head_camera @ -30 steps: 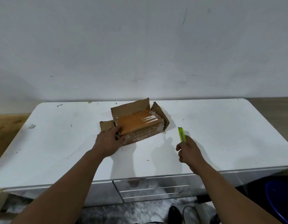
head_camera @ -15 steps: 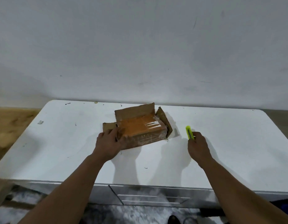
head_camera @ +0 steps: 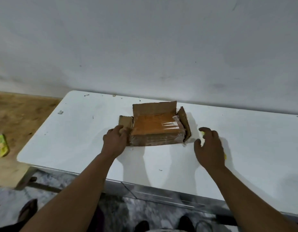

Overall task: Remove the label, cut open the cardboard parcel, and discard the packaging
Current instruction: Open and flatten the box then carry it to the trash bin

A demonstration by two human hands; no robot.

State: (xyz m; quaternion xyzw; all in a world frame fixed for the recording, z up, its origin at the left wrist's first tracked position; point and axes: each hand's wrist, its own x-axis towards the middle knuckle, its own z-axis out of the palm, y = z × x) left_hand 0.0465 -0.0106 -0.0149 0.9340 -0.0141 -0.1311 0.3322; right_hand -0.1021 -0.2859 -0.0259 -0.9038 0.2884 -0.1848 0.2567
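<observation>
Now that the right hand [head_camera: 209,144] has spread flat over the yellow-green cutter [head_camera: 202,132] right of the parcel [head_camera: 155,129], cutting looks finished; the left hand [head_camera: 115,139] pinches its left flap [head_camera: 125,122].

A white table [head_camera: 78,131] (a few dark specks on it) carries an opened cardboard parcel [head_camera: 155,128] near its back edge.

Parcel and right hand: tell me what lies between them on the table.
Nothing visible: only bare white table separates the right hand from the parcel. The yellow-green cutter lies under that hand, not in the gap.
</observation>
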